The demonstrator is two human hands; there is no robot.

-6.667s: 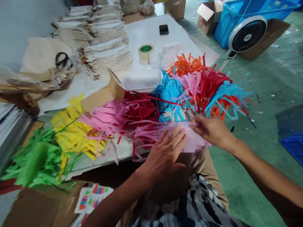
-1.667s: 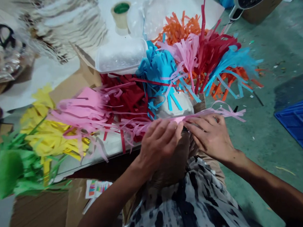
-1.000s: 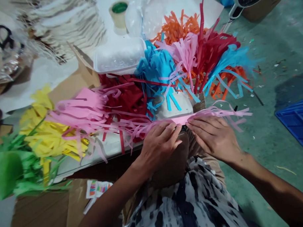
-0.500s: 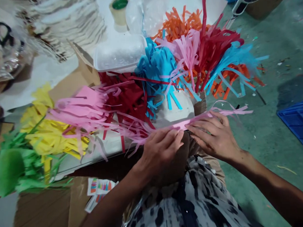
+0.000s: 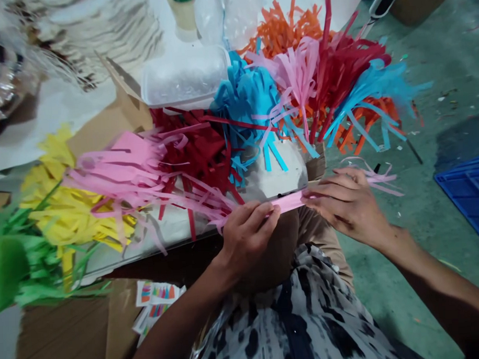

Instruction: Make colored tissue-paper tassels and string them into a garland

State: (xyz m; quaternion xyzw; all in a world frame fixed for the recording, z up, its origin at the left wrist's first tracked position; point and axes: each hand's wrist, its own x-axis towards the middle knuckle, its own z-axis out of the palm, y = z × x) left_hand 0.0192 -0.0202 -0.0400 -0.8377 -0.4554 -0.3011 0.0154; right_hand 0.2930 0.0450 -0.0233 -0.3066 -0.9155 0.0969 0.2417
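A pink tissue paper tassel (image 5: 288, 202), fringed at both ends, stretches between my hands above my lap. My left hand (image 5: 249, 234) pinches its middle from the left, with thumb and fingers closed on it. My right hand (image 5: 344, 204) grips it farther right, and loose pink strips stick out beyond the fingers. Left of my left hand, fringe strips run toward a pile of pink tassels (image 5: 124, 154) on the table. Dark red fringe (image 5: 195, 144) lies just behind that pile, and blue fringe (image 5: 246, 95) sits behind the held paper.
Yellow fringe (image 5: 75, 211) and green fringe (image 5: 30, 255) lie at the table's left. Orange fringe (image 5: 285, 28) and a red bunch (image 5: 347, 66) are at the back right. A clear plastic tub (image 5: 184, 79) stands behind. A blue crate (image 5: 466, 195) is on the floor at right.
My right hand has shifted slightly right along the pink tassel, so a longer stretch shows between my hands. My left hand has kept its pinch. The view has tilted a little.
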